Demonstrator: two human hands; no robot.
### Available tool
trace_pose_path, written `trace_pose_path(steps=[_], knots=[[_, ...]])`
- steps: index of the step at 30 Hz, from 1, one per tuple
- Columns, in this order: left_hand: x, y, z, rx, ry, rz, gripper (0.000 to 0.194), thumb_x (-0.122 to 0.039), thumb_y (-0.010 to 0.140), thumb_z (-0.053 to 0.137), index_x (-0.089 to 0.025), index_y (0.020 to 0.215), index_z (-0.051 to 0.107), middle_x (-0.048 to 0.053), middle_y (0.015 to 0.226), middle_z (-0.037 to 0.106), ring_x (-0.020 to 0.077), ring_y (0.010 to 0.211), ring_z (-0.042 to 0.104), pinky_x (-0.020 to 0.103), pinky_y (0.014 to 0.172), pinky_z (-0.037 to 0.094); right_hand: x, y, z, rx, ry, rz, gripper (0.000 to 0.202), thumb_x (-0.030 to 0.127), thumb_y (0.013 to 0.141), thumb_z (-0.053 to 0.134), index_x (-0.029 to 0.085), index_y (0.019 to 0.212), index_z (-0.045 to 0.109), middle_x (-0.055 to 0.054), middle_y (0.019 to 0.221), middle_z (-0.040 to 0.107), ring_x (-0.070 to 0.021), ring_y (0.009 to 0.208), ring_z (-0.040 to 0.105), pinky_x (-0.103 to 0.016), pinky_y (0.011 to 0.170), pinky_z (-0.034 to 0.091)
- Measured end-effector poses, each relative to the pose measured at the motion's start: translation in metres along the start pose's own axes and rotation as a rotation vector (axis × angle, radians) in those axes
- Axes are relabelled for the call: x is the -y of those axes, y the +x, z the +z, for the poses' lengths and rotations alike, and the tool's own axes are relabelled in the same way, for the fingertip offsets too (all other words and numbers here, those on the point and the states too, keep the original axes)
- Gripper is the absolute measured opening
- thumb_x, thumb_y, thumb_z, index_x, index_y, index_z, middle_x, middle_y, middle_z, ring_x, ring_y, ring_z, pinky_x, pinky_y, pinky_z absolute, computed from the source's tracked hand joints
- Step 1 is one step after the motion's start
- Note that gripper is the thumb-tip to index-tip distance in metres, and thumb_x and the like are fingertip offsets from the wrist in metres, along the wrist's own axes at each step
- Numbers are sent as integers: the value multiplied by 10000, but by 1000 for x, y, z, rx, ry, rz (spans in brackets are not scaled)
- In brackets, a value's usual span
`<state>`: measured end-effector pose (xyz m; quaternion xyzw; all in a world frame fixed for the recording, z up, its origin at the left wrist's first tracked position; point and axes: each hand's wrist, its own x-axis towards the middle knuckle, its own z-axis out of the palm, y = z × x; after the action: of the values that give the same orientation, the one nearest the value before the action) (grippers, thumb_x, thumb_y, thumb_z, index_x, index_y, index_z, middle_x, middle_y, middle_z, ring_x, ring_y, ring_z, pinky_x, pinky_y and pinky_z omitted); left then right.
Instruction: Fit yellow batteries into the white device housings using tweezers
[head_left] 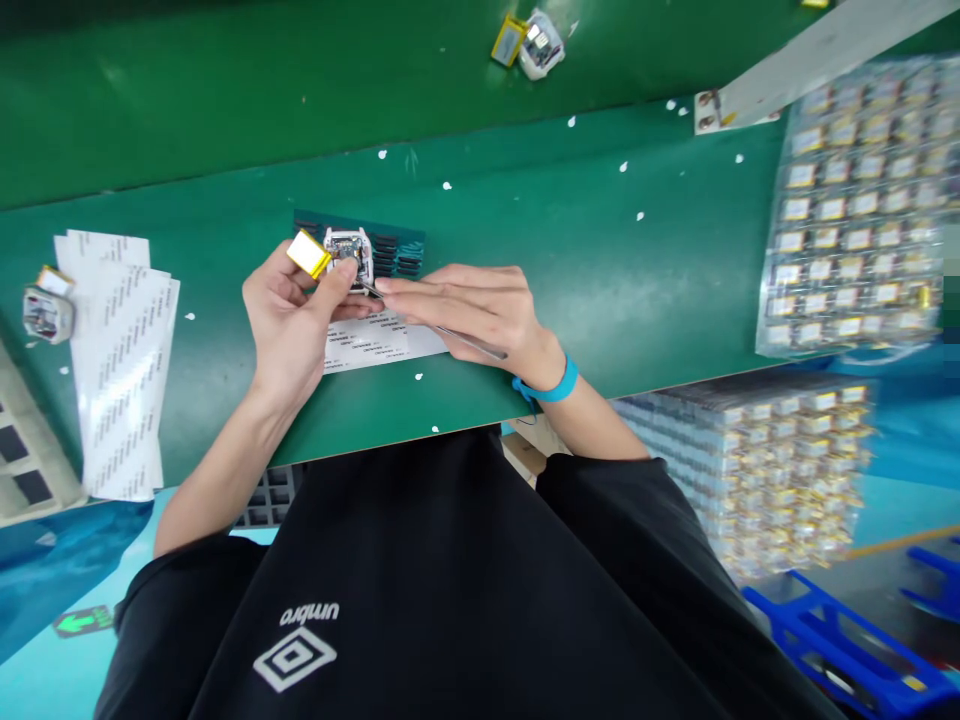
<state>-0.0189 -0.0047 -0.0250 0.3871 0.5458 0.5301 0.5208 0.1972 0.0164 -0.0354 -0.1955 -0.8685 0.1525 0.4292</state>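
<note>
Your black shirt (pixel 420 590) fills six o'clock, and up at ten sits the white device (pixel 365 250), board bare! Your left hand (pixel 292 315) pinches it, thumb on top; your right hand's (pixel 487 310) fingers press together round a slim metal tool (pixel 474 344). Midway, it seems: the yellow-edged battery (pixel 309 253) hangs outside, the case uncovered; similar units lie at nine (pixel 48 314) and twelve (pixel 541 45).

Across the middle, glossy green tabletop (pixel 525 220) with pale glare; beyond the dark seam, second green surface (pixel 225 110), darkening toward upper left; at upper right, slanting white support (pixel 825 65) on screwed foot plate (pixel 703 112); below, light-blue floor (pixel 37 655) with green arrow sign (pixel 81 622) at lower left, yellowish line (pixel 904 543) at right; at lower right, blue stools (pixel 862 630).
</note>
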Motion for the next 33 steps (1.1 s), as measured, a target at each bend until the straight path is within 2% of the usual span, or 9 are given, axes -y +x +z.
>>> trace_pose_path(steps=[7,12,16,19,21,25,28,30,33], knots=[[1,-2,1,10,-7,-47,393,-460,718,957,-225,900,699,3,833,763,166,658,762,261,594,669,0,1,-4,31,68,56,339,160,1068,542,195,1389,646,-60,1317,764,-134,1154,734,-319,955,647],[-25,68,-22,59,241,61,535,-448,559,1017,-237,950,720,-10,799,747,207,626,696,459,607,654,-11,3,-2,-94,-81,50,331,86,1050,514,180,1337,649,-65,1319,763,-121,1106,751,-312,905,661],[-58,139,-53,-178,693,62,529,-543,641,952,-244,840,564,-26,795,638,262,884,677,617,981,584,-18,4,-2,-172,-176,9,332,51,1034,514,173,1309,654,-56,1292,776,-105,1048,751,-282,880,657],[-74,158,-54,-123,963,63,539,-533,694,933,-228,753,493,19,1031,602,391,1360,428,775,1293,142,-18,6,-4,-131,-267,44,309,96,1055,506,189,1295,678,-34,1288,778,-101,1023,748,-274,874,657],[-73,160,-33,-70,975,169,430,-395,757,916,-219,825,530,18,1187,555,386,1457,253,765,1302,-31,-18,8,-5,-123,-316,45,293,116,1061,517,185,1285,693,-35,1276,783,-103,1003,747,-270,854,657],[-41,182,53,151,909,302,285,-173,820,854,-220,984,627,-37,1095,598,189,1299,416,473,1333,183,-17,9,-6,-138,-353,37,275,126,1058,540,173,1275,703,-39,1274,783,-100,1015,746,-260,870,654],[-13,218,117,341,675,317,348,-260,684,930,-272,873,638,-37,985,647,228,1307,416,434,1240,273,-18,8,-6,-113,-340,68,288,113,1059,525,178,1276,703,-43,1285,778,-92,1039,742,-259,917,648],[-2,239,142,462,636,304,421,-245,564,967,-333,804,633,-12,916,632,284,1336,359,464,1153,356,-17,8,-6,-125,-317,52,296,99,1054,522,163,1287,693,-63,1294,774,-98,1056,737,-263,930,645],[4,256,151,500,696,302,442,-122,576,953,-260,826,616,-40,926,591,199,1299,314,365,1171,299,-16,7,-6,-146,-304,49,309,92,1055,508,162,1306,674,-70,1315,765,-108,1089,728,-275,946,639]])
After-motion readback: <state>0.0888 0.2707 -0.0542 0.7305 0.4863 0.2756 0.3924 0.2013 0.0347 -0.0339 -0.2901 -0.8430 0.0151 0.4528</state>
